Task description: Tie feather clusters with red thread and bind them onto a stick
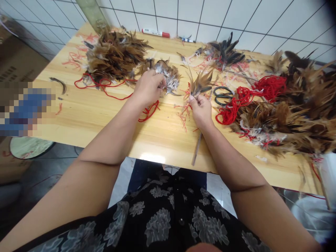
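My left hand (149, 87) rests over a small pile of feathers (170, 75) with pale quills, its fingers curled down among them. Whatever those fingertips pinch cannot be made out. In my right hand (201, 110) a small bunch of brown feathers (202, 82) is gripped between thumb and fingers, tips pointing away from me. A thin stick (196, 148) shows below the right wrist; whether the hand holds it is hidden. Red cord (112, 94) runs across the wood and under my left forearm. Close to the right hand lie scissors with black handles (223, 96).
A large brown feather heap (115, 56) lies at the back left, with more feathers (294, 122) along the right. Red yarn (236, 105) is bundled beside the scissors. Dark feathers (225, 52) and a red-capped marker (156, 33) lie near the tiled wall (210, 17).
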A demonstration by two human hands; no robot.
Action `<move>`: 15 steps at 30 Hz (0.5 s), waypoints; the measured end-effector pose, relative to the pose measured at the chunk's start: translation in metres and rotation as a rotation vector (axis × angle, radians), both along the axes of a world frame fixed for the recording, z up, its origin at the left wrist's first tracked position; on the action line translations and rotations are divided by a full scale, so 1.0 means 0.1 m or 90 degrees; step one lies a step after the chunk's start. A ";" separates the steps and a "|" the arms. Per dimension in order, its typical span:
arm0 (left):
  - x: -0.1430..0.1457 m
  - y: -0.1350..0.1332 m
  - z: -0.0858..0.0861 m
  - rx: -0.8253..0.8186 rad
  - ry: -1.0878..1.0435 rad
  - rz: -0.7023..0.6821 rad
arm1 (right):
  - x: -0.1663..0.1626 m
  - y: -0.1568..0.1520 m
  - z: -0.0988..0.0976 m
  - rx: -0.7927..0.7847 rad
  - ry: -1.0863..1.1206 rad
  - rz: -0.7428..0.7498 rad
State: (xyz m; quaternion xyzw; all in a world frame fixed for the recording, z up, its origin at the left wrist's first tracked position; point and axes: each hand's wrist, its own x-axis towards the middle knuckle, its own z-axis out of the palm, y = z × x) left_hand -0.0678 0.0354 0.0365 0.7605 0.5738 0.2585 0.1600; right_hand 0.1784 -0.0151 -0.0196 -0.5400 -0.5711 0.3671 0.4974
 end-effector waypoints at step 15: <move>-0.02 0.09 0.05 -0.020 -0.198 0.122 | 0.00 -0.01 0.03 -0.008 0.006 0.003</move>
